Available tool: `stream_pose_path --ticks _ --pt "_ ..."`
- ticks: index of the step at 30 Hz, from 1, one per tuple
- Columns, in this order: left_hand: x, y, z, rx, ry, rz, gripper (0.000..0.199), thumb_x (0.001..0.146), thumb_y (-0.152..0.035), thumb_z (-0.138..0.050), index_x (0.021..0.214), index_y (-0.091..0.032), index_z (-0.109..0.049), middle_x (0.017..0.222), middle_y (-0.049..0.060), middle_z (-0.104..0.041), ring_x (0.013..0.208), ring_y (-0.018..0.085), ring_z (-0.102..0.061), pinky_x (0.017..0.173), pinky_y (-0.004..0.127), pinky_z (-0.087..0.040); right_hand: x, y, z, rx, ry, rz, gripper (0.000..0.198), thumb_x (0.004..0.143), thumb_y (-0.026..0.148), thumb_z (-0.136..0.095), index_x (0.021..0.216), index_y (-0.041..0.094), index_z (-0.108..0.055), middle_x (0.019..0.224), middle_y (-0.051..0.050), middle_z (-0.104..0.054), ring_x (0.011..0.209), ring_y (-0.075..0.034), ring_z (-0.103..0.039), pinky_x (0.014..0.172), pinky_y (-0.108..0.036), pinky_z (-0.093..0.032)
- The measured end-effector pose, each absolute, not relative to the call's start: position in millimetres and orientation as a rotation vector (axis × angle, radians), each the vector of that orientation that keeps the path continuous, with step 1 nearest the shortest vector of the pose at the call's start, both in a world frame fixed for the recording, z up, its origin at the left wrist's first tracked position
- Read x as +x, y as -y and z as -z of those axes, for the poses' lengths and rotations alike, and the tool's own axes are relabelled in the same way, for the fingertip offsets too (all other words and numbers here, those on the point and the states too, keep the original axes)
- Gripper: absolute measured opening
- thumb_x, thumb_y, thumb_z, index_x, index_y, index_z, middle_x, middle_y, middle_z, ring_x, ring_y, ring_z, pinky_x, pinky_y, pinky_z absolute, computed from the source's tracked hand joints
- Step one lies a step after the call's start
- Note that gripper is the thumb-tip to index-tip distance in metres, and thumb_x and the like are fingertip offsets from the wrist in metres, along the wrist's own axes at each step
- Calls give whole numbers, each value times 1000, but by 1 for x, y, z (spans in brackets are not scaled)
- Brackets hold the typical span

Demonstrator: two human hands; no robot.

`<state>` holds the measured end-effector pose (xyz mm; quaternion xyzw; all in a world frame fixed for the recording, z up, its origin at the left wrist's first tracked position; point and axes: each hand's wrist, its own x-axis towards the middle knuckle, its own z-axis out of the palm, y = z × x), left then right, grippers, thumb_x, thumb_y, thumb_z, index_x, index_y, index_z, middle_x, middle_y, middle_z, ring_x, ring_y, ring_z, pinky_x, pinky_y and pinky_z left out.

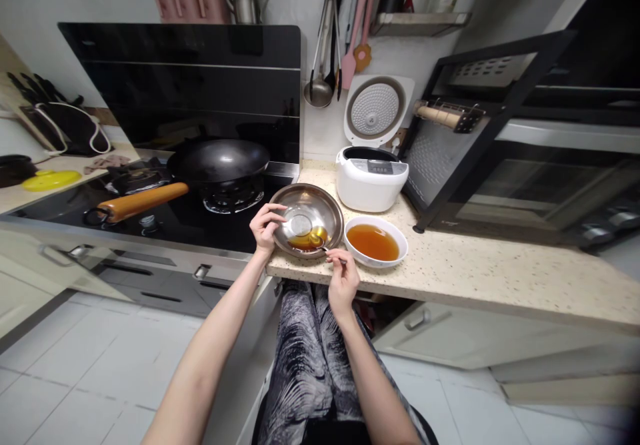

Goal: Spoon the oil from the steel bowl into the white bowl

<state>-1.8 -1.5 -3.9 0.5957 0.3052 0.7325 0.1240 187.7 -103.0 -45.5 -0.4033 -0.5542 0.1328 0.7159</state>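
My left hand (267,225) grips the left rim of a shiny metal bowl (325,206), which looks tilted towards me. Amber liquid (303,240) is pooled in the bowl's near side. Between the fingers of my right hand (343,277) is the handle of a metal spoon (320,244), its head dipped in that liquid. Just right of the metal bowl, a white bowl (403,244) stands on the counter, filled with reddish-brown liquid (373,242). My right hand is close to the white bowl's left side.
A black wok (220,160) with a wooden handle (145,202) sits on the stove to the left. Behind the bowls stands a white rice cooker (371,188), lid raised. A black rack with an oven (560,185) occupies the right side. Utensils (330,38) hang on the wall.
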Motion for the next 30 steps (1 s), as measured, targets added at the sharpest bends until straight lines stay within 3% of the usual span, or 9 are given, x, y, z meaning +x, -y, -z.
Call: stream_pose_path --ticks 20,30 --pt "-4 -1 5 1808 -787 -2163 29 66 -10 -51 66 -21 -77 95 6 -78 86 25 -66 76 37 -49 187 104 48 -853 1177 -327 19 104 26 -49 94 22 -64 93 -3 -71 83 -15 -66 79 -29 -55" --pt "-2 -1 3 1805 -769 -2164 29 67 -9 -51 67 -21 -77 94 6 -78 83 23 -65 69 34 -45 188 104 40 -809 1156 -255 19 104 25 -49 91 22 -62 91 -3 -71 85 -15 -68 81 -31 -55"
